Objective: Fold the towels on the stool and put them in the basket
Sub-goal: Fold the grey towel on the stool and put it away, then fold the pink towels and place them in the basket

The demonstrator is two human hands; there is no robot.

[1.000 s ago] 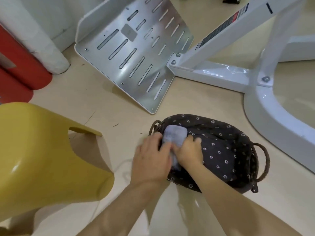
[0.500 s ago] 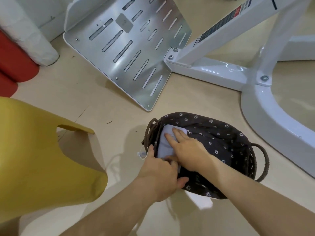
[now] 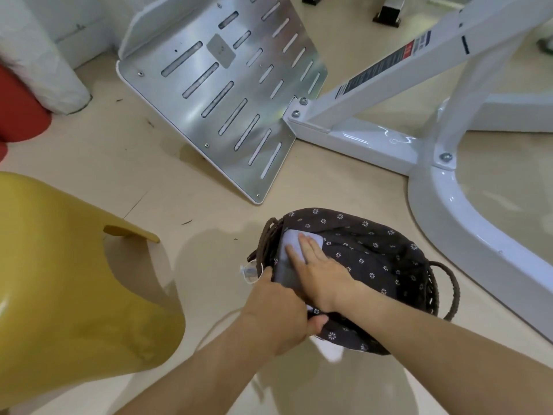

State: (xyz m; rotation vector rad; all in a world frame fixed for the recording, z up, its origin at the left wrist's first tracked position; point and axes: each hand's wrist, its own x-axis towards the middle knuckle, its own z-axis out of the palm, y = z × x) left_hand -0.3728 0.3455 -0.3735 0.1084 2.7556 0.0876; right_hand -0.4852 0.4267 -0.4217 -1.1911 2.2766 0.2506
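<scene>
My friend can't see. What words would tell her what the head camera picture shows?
A person's right hand presses flat on a folded pale blue towel in the left end of a dark flowery basket. Their left hand grips the basket's near rim. A yellow stool stands to the left.

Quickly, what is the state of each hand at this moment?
Left hand: closed, gripping the near rim of the basket.
Right hand: open, fingers straight, pressing flat on the folded towel.

Right hand (image 3: 321,277) lies flat, fingers (image 3: 306,245) straight; left hand (image 3: 278,310) seemingly grips the basket (image 3: 432,292) rim.
</scene>
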